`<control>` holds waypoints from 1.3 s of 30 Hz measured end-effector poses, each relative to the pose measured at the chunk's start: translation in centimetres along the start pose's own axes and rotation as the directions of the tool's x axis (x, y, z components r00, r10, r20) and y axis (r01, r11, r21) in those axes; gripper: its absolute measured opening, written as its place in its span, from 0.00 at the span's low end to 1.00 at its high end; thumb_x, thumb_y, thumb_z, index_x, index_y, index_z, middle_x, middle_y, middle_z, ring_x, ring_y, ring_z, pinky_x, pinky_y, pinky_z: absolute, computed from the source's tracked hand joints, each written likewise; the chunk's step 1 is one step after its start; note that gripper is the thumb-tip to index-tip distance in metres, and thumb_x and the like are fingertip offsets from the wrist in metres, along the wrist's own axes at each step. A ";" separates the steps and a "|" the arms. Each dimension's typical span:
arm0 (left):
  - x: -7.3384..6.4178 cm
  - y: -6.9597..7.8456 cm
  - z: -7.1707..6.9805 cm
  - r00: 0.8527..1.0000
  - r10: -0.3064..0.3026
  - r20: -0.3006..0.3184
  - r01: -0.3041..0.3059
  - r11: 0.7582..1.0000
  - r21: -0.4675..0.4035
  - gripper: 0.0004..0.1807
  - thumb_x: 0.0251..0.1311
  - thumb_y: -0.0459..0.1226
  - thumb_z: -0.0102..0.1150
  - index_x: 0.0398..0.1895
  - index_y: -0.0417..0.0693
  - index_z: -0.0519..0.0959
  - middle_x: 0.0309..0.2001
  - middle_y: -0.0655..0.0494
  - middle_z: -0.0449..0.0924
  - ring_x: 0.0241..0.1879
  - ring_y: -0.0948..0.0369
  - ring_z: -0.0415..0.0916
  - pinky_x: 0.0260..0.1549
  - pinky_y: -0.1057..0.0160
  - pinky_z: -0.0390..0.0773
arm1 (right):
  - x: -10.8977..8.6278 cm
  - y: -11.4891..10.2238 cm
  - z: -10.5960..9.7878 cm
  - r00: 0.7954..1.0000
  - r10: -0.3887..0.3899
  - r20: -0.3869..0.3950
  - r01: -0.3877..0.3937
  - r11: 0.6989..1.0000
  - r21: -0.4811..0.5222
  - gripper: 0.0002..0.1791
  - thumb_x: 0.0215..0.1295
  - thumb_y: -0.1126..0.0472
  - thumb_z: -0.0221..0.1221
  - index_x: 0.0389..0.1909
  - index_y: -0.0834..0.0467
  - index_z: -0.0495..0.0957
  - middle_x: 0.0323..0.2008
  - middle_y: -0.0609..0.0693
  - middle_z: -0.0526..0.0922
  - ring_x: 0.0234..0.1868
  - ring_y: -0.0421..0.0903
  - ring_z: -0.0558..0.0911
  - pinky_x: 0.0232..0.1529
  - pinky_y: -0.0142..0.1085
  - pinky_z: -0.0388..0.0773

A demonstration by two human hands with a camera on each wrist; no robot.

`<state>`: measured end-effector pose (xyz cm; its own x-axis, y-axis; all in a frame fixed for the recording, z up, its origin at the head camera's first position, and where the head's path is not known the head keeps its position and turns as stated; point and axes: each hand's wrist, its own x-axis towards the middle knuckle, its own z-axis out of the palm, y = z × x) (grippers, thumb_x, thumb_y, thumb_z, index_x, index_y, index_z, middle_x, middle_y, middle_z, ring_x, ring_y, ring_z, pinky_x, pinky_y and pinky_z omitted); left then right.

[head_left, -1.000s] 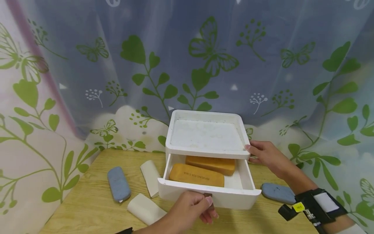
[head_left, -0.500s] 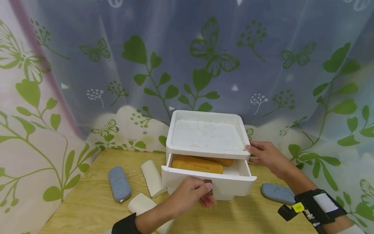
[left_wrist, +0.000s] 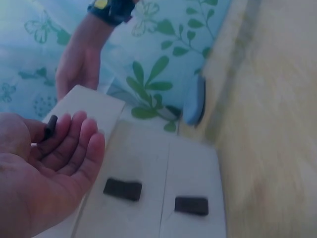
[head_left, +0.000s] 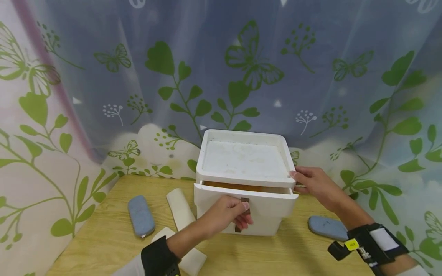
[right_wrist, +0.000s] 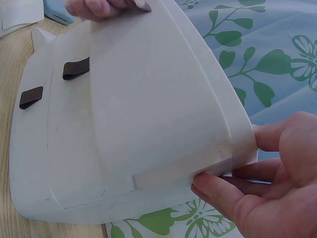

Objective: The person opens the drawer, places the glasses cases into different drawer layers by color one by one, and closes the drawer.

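Note:
A white drawer cabinet [head_left: 245, 159] with a shallow tray top stands against the curtain. Its top drawer [head_left: 271, 203] sticks out a little, and a strip of an orange-brown case [head_left: 235, 186] shows through the gap. My left hand [head_left: 222, 214] pinches the drawer's dark brown pull tab [left_wrist: 51, 127] between thumb and fingers. At the cabinet's right front corner, my right hand [head_left: 315, 186] grips the rim, thumb on top and fingers along the side. Two lower drawers, with brown tabs [right_wrist: 76, 68] of their own, are closed in the right wrist view.
On the wooden table [head_left: 114, 245], a blue-grey case [head_left: 141, 216] and two cream pieces [head_left: 180, 207] lie left of the cabinet; my left forearm partly covers one. Another blue-grey case [head_left: 327, 227] lies at the right, near my right forearm. A patterned curtain [head_left: 207, 76] hangs behind.
My left hand has pushed the top drawer back into the cabinet most of the way, so the orange-brown cases are now nearly hidden. The right hand has stayed at the corner.

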<state>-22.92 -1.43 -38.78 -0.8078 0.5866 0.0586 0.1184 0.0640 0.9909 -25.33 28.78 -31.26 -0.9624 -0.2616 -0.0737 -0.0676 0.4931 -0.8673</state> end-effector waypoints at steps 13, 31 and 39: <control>2.1 -0.2 -1.7 0.998 0.027 0.054 -0.030 0.998 0.059 0.22 0.79 0.40 0.50 0.36 0.28 0.84 0.36 0.36 0.88 0.30 0.62 0.85 0.38 0.60 0.89 | 0.1 0.2 0.0 1.000 -0.003 -0.020 0.002 1.000 -0.021 0.40 0.83 0.46 0.48 0.81 0.67 0.50 0.79 0.69 0.57 0.77 0.65 0.66 0.66 0.44 0.78; 2.8 -0.3 -2.4 0.997 0.008 0.076 -0.014 0.997 0.081 0.22 0.80 0.41 0.50 0.35 0.31 0.83 0.36 0.43 0.89 0.30 0.61 0.84 0.40 0.54 0.89 | 0.2 0.1 -0.1 1.000 0.009 -0.019 -0.010 0.999 -0.044 0.38 0.83 0.48 0.48 0.79 0.70 0.53 0.77 0.71 0.61 0.75 0.66 0.68 0.62 0.42 0.81; 3.0 -0.4 -2.4 0.998 0.002 0.064 -0.006 0.997 0.072 0.22 0.80 0.41 0.49 0.35 0.31 0.83 0.34 0.45 0.88 0.29 0.62 0.84 0.38 0.60 0.88 | 0.2 0.1 -0.2 1.000 -0.002 -0.005 0.001 0.999 -0.055 0.37 0.84 0.48 0.48 0.79 0.70 0.54 0.76 0.71 0.62 0.75 0.66 0.69 0.63 0.44 0.80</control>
<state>-26.78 -1.66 -38.73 -0.7687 0.6374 0.0524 0.1647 0.1181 0.9792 -25.58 28.91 -31.29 -0.9636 -0.2580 -0.0697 -0.0832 0.5373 -0.8393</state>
